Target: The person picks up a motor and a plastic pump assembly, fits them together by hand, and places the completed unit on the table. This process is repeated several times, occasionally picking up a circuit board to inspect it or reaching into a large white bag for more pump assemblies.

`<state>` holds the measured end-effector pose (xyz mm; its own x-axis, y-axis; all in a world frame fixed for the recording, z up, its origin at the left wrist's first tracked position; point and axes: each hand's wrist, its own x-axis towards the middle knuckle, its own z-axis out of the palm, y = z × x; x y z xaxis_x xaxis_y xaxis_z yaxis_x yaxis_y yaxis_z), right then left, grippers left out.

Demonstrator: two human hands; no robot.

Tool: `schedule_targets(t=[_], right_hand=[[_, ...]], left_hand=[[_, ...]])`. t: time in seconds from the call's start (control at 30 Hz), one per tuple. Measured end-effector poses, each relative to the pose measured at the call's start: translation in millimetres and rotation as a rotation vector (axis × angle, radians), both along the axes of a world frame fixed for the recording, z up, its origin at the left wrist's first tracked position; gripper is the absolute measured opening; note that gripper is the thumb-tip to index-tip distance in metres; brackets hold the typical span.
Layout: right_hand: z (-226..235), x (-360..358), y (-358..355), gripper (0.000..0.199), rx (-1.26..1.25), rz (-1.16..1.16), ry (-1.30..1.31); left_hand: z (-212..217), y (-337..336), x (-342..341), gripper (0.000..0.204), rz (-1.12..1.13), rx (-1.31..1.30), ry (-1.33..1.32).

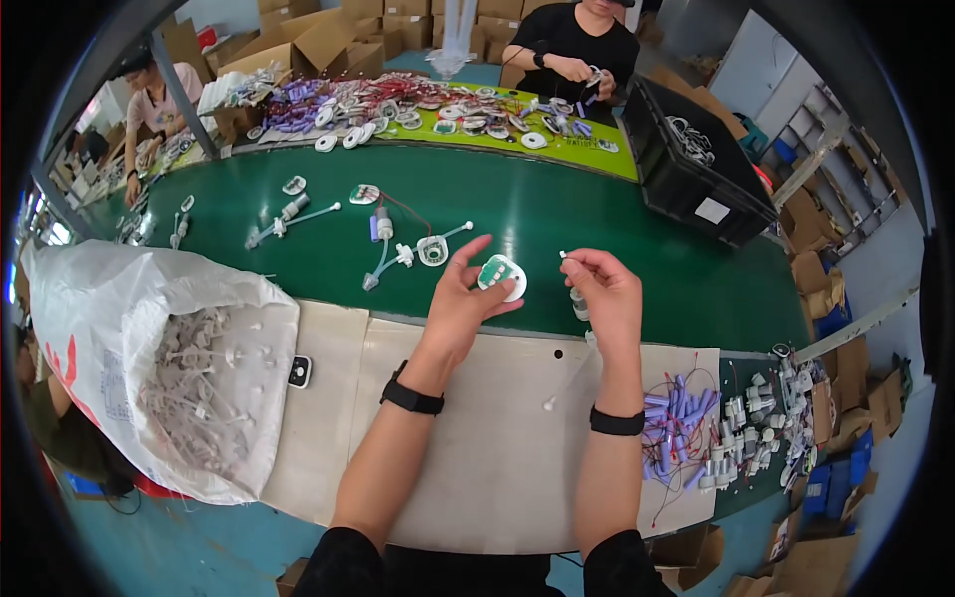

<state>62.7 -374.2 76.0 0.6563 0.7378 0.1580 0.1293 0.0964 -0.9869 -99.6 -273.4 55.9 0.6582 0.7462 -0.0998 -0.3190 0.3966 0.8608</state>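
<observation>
My left hand (453, 316) grips a round white cover with a green circuit board (500, 278) in it, thumb on its face and fingers spread around it. Thumb and forefinger of my right hand (611, 297) pinch a small white connector (562, 255), apart from the cover. Partly hidden beside that palm is a silver motor (579, 302); below it a thin clear tube (565, 382) slants over the beige sheet. Beyond my left hand lies a pump assembly with a purple battery (381, 225), a wired board and a white ring cover (433, 251).
At left, an open white sack (284, 398) holds clear plastic tube parts. Purple batteries (679, 423) and motors (741, 433) lie at right. A black crate (686, 164) stands far right. Across the green belt, heaped parts (398, 104) lie before a co-worker (582, 50); another person sits far left.
</observation>
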Motion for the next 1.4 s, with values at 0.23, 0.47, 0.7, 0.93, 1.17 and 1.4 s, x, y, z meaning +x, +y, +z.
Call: schedule_targets(t=[0.23,0.47,0.7,0.93,1.17,1.4], right_hand=[[-24,-9,17,0.013,0.004,0.035,-0.131],[-25,-27,23,0.011,-0.127,0.111,-0.046],[-38,-32,29,0.008,-0.039,0.036,-0.332],[-23,-51,29,0.009,-0.08,-0.033,-0.557],[-21,-53,30,0.009,-0.02,-0.058,-0.598],[-24,-57,33,0.008,0.062,-0.117,-0.626]], left_hand=[[-19,16,-4,0.048,0.011,-0.169,-0.122],[-17,15,-5,0.043,0.027,-0.128,-0.065],[-20,15,-3,0.037,0.084,-0.175,-0.107],[-20,12,-3,0.037,0.075,-0.156,-0.128],[-21,10,-1,0.037,0.061,-0.148,-0.149],[-21,11,-1,0.037,0.055,-0.155,-0.169]])
